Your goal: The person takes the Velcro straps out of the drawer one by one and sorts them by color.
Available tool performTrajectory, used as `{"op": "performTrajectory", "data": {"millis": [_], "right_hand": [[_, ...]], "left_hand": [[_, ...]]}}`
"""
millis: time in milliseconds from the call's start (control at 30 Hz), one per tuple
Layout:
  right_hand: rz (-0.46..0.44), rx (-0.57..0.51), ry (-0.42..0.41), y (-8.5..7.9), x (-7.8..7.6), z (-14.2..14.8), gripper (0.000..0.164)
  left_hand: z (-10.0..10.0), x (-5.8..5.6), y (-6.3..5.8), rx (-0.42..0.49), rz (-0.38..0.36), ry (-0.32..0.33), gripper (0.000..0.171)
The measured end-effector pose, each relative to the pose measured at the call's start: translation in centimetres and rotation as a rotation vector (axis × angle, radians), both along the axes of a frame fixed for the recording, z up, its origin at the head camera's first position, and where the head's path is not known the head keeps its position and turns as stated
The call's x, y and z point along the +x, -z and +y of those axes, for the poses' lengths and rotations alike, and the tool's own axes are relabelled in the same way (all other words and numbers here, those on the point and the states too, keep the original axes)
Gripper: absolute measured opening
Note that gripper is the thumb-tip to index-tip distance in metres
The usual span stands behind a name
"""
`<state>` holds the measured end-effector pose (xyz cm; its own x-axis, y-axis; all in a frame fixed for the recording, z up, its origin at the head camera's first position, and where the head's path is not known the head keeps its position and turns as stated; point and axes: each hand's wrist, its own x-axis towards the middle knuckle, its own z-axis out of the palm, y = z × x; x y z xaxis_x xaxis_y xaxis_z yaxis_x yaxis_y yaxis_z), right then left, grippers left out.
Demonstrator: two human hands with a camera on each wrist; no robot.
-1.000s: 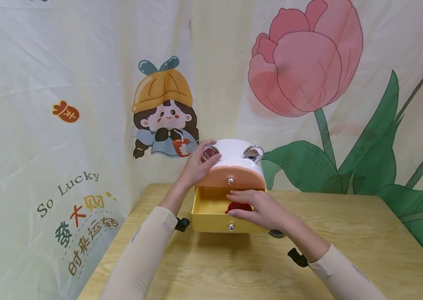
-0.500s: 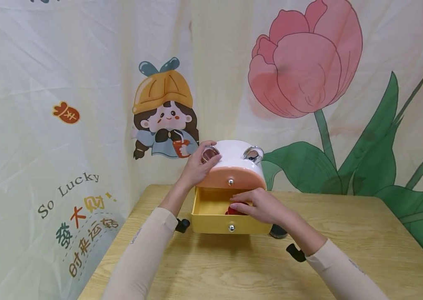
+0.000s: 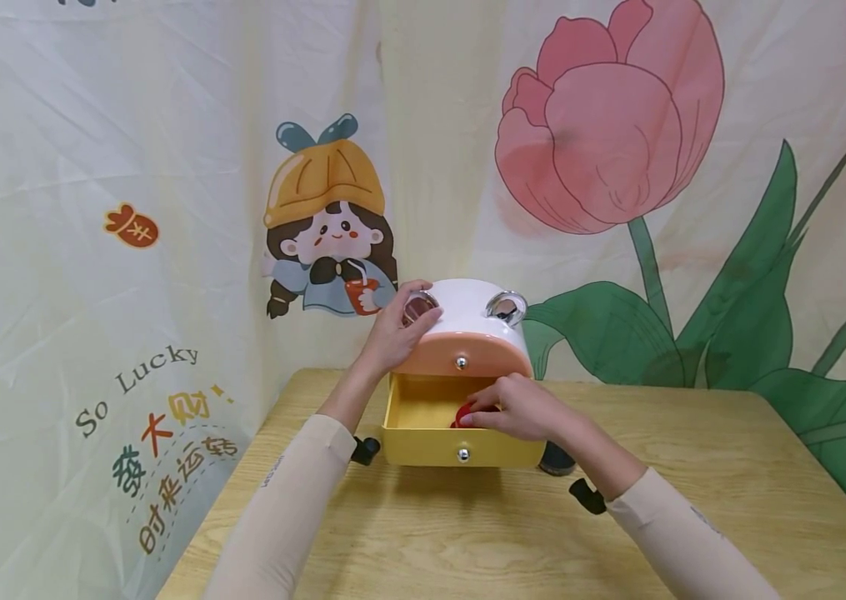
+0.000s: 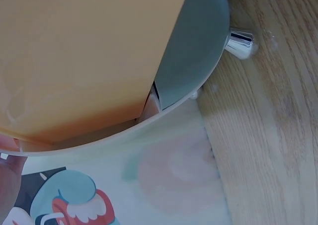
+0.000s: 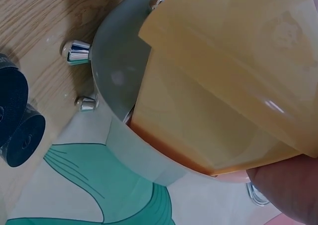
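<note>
Fingertips have drawn in: right hand (image 3: 518, 408) pinches the red object (image 3: 463, 413) just inside the yellow drawer's (image 3: 423, 447) front edge, left hand (image 3: 396, 330) gripping the cabinet (image 3: 466, 307). Grasping stage, I'd judge; a firm pinch comes next.

Head view: looks forward and down from the near side of the table (image 3: 693, 467), at middle range, covering both far corners, the printed cloth (image 3: 445, 125) behind the far edge, and the person's left hand (image 3: 400, 325) and right hand (image 3: 516, 408). Left wrist view: very near, rolled sideways, the table along the picture's right; it faces the far edge past the left side of the drawer cabinet (image 3: 471, 304). Right wrist view: equally near, rolled the opposite way, facing the far edge past the other side. Both wrist views share the yellow drawer (image 3: 423, 446); with the head view, the left shares the printed figure (image 3: 336, 225), the right a green leaf (image 5: 104, 178).
</note>
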<state>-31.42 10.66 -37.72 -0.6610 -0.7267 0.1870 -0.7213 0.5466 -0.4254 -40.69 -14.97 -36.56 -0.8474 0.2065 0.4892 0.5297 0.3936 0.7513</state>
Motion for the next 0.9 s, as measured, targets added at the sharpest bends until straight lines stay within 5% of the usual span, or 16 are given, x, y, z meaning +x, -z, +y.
{"op": "performTrajectory", "data": {"millis": [900], "right_hand": [[-0.054, 0.014, 0.055, -0.3, -1.0, -0.2, 0.029]], "left_hand": [[0.0, 0.2, -0.1, 0.018, 0.007, 0.006, 0.047]]}}
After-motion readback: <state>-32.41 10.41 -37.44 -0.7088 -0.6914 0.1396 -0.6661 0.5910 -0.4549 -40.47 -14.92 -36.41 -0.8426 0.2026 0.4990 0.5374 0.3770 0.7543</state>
